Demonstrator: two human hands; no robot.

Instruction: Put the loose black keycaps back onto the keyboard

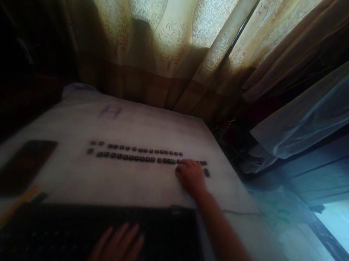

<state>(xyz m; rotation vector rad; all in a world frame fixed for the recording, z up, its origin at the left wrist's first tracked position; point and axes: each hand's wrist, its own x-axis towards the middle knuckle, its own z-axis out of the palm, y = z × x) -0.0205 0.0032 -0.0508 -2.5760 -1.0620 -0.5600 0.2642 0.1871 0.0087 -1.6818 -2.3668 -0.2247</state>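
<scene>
A black computer keyboard point(164, 239) lies along the near edge of the white table, its details dark and blurred. My left hand point(117, 249) rests over its middle, fingers stretched out and slightly apart. Beyond the keyboard, small black keycaps point(137, 158) are laid out in two long rows. At the right part of the nearer row is my right hand point(191, 176), its fingers bent together in a pinch at a dark keycap point(178, 169). More loose keycaps point(206, 172) lie just right of that hand, partly hidden by it.
On the left of the table point(148, 126) lies a dark phone point(23, 164). An orange-handled tool point(12, 210) sits beside the keyboard's left end. A patterned curtain point(172, 37) hangs behind the table. Cloth point(325, 101) hangs at the right, above the pale floor point(344, 232).
</scene>
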